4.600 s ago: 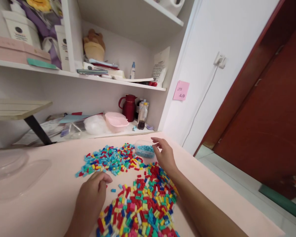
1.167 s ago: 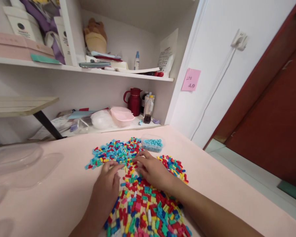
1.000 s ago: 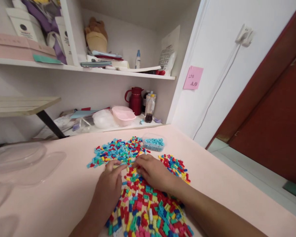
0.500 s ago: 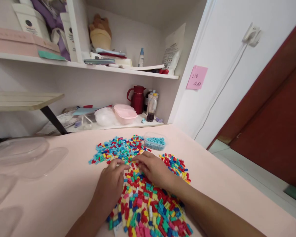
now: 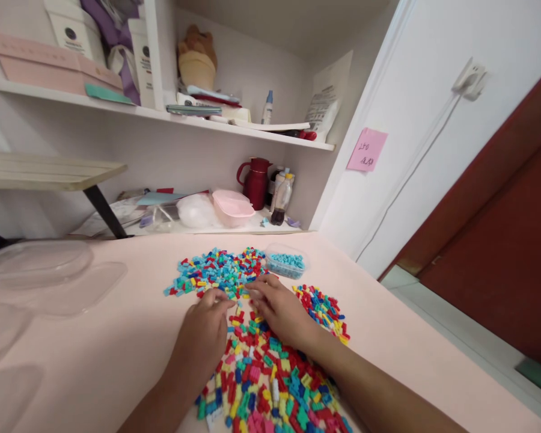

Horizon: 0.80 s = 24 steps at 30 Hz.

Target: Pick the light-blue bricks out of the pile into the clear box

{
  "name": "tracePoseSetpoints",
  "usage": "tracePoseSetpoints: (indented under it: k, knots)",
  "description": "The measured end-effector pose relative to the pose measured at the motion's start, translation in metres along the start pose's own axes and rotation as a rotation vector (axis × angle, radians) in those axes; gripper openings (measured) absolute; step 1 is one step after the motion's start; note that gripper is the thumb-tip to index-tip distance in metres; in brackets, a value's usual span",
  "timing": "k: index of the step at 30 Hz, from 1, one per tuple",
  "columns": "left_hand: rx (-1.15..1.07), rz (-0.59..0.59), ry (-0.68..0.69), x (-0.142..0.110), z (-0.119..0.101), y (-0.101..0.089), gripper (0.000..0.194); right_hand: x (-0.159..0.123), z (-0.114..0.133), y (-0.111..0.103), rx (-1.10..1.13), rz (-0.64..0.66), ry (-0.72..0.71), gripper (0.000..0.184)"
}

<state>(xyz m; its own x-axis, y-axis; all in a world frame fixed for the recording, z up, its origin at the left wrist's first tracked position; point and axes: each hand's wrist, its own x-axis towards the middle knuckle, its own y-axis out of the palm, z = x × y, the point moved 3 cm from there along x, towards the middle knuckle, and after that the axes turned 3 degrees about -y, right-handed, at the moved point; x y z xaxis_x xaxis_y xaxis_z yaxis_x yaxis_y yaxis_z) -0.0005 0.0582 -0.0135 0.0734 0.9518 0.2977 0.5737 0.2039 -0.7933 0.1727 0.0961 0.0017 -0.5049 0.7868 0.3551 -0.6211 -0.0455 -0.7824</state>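
Observation:
Small plastic bricks in red, yellow, green, blue and pink lie in a near heap (image 5: 265,385) and a far heap (image 5: 216,273) on the pink table (image 5: 94,355). My left hand (image 5: 205,334) rests on the near heap's left edge, fingers curled with the tips down among the bricks. My right hand (image 5: 282,310) lies palm down on the same heap, fingers bent with the tips near the left hand's. What either pinches is hidden. A small clear tub (image 5: 286,264) of light-blue bricks stands just beyond the right hand.
Clear plastic lids (image 5: 40,279) lie at the table's left. Behind, a low shelf holds a pink lidded box (image 5: 232,207), a dark red jug (image 5: 255,180) and a bottle (image 5: 282,198). A pink note (image 5: 366,150) hangs on the wall. A red door (image 5: 500,228) stands at right.
4.6 s ago my right hand hovered at the clear tub; it has come back to the near heap beside the left. Over the last second both hands barely shift; the camera tilts.

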Motion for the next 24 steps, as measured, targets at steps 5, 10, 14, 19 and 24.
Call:
tracePoseSetpoints:
  k: [5, 10, 14, 19, 24]
  knots:
    - [0.022, 0.023, 0.003, -0.0007, -0.0028, -0.0012, 0.046, 0.0012, 0.0021, 0.0034, -0.09, 0.056, 0.024, 0.026]
    - [0.049, 0.033, 0.027, -0.0023, -0.0022, -0.0001, 0.05, 0.0016, 0.0007, 0.0054, -0.037, 0.06, -0.028, 0.026]
    - [0.045, 0.036, 0.022, -0.0024, -0.002, -0.0003, 0.051, 0.0016, -0.0003, 0.0061, 0.002, 0.055, -0.048, 0.021]
    - [0.063, 0.044, 0.031, -0.002, -0.0036, -0.0015, 0.052, 0.0023, 0.0015, 0.0052, 0.046, 0.044, -0.05, 0.017]
    - [0.071, 0.058, 0.034, -0.0022, -0.0035, 0.0, 0.052, 0.0013, 0.0038, 0.0033, 0.036, 0.057, 0.006, 0.019]
